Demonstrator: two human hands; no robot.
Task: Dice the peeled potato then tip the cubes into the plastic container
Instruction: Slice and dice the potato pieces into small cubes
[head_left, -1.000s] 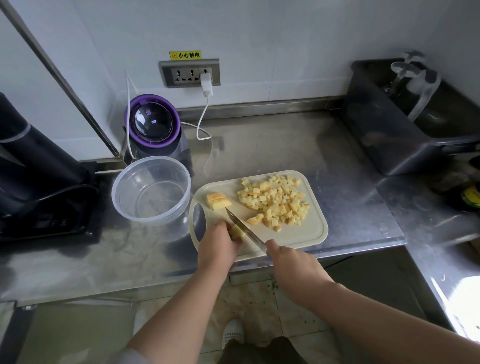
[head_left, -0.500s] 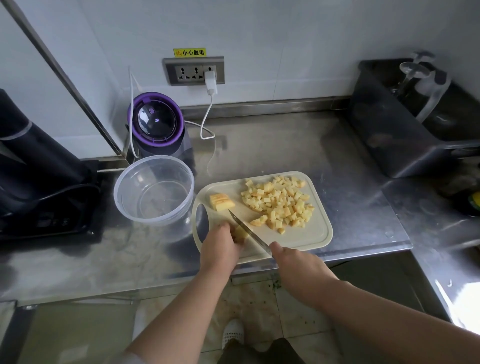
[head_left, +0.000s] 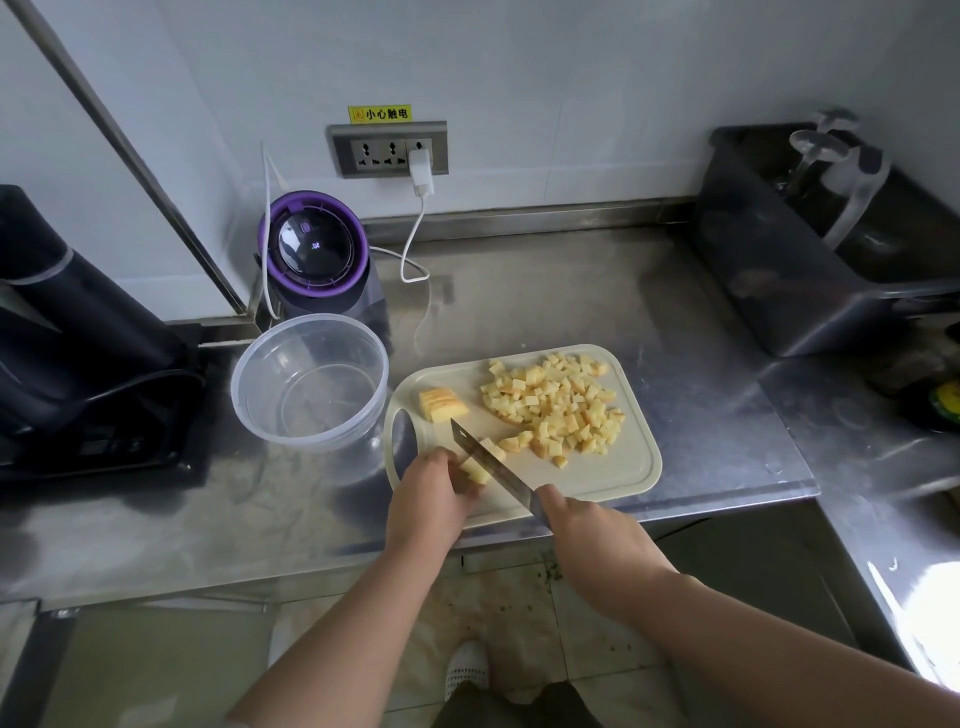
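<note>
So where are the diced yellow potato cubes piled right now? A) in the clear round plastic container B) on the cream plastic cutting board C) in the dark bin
B: the diced yellow potato cubes lie heaped on the cream plastic cutting board; the clear round plastic container beside it holds none.

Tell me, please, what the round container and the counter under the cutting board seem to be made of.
The grey metal counter looks like brushed stainless steel, judging by its dull, smeared reflections. The round clear container looks like thin glossy plastic: the counter shows through its wall.
</note>
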